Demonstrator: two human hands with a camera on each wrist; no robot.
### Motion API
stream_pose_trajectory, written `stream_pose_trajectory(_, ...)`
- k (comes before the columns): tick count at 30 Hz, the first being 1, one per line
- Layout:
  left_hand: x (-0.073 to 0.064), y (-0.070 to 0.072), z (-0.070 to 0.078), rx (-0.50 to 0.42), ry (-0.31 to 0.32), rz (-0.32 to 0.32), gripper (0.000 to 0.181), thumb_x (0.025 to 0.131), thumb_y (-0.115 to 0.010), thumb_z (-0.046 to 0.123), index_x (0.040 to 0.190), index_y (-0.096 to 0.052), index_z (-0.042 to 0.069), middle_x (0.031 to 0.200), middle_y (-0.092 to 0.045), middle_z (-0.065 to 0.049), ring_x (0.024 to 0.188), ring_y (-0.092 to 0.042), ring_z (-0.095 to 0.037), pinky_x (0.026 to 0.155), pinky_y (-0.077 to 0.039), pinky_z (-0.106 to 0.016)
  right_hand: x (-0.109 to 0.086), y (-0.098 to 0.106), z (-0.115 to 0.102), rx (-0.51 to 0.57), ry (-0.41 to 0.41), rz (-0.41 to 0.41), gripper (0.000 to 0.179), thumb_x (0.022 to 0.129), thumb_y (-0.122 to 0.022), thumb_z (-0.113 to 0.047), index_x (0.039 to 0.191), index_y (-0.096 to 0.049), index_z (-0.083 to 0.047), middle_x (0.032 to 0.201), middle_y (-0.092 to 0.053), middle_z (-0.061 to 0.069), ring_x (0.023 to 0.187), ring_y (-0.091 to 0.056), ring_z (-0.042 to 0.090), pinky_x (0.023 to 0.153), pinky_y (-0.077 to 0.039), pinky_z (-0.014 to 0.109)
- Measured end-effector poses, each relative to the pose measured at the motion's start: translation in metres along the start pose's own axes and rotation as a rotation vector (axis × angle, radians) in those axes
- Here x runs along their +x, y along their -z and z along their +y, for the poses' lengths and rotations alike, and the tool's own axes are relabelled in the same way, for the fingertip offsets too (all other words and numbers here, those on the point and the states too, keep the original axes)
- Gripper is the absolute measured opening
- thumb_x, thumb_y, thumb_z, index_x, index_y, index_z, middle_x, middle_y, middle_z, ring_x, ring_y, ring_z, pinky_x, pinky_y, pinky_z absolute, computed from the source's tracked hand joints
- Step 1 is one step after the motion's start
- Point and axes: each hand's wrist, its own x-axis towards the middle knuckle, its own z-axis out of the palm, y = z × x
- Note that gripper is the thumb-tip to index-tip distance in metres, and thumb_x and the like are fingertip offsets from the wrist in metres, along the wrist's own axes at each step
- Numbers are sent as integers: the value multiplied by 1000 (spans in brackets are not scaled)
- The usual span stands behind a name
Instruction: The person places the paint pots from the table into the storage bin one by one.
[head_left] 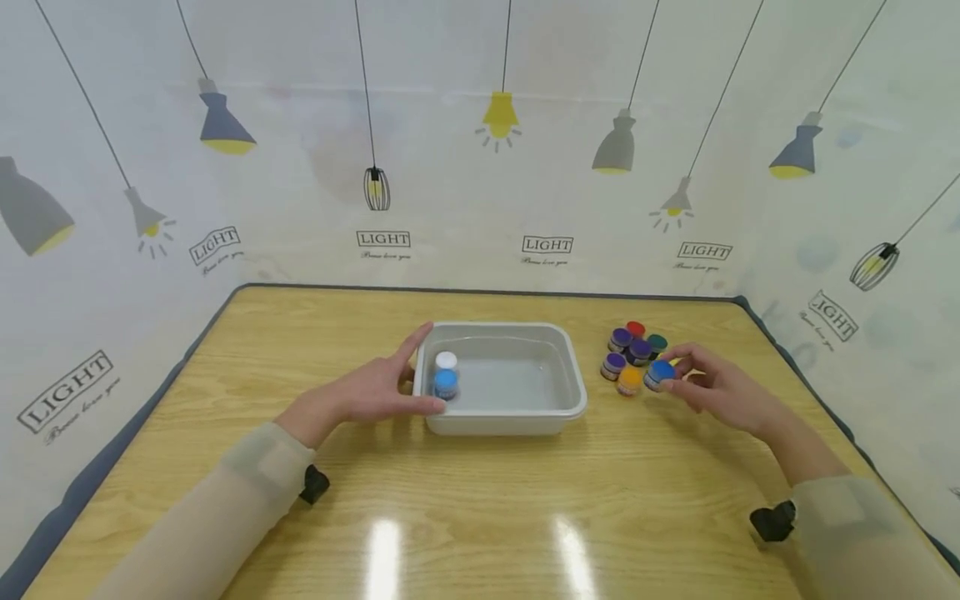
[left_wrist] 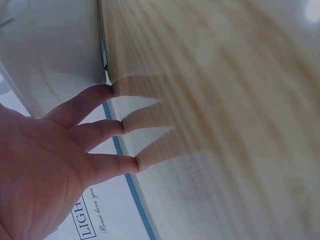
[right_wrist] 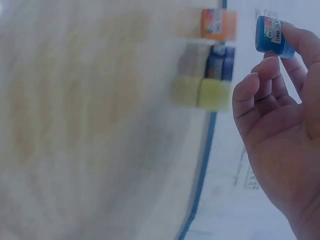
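Wall covering (head_left: 480,208): the framed word "LIGHT" repeated beneath the printed lamps, each with a cursive line below, too small to read in the head view; left wrist view: "LIGHT" with "Boese love you" (left_wrist: 97,222); blue jar (right_wrist: 272,35): label lettering illegible.

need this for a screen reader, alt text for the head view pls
A person's right hand pinches a blue paint pot from a cluster of small pots on a wooden table. Their left hand rests against a white tub holding two pots.
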Motion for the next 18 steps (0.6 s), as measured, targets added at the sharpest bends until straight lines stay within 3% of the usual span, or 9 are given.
stream_pose_trajectory(6,0,1,0,0,0,-4,128,91,-76,75,176,14,39,155,-64,-21,140,-64,-36,122,-44,-60,14,-9,-39,2,115,-26,28,111,-67,-17,138,-58,-12,108,-56,9,67,-54,29,60,-47,34)
stream_pose_trajectory(12,0,1,0,-1,-5,-3,128,91,-76,75,176,13,39,155,-64,-21,140,-64,-35,121,-45,-60,36,-24,-73,56,187,-120,31,108,-70,-10,137,-59,-10,109,-66,14,80,-65,23,69,-57,31)
stream_pose_trajectory(18,-1,1,1,-9,1,-2,128,91,-77,73,176,13,39,155,-64,-20,141,-63,-36,123,-43,-61,59,-44,-107,13,172,-184,31,107,-74,-17,135,-61,-18,105,-65,13,65,-55,24,54,-48,29)
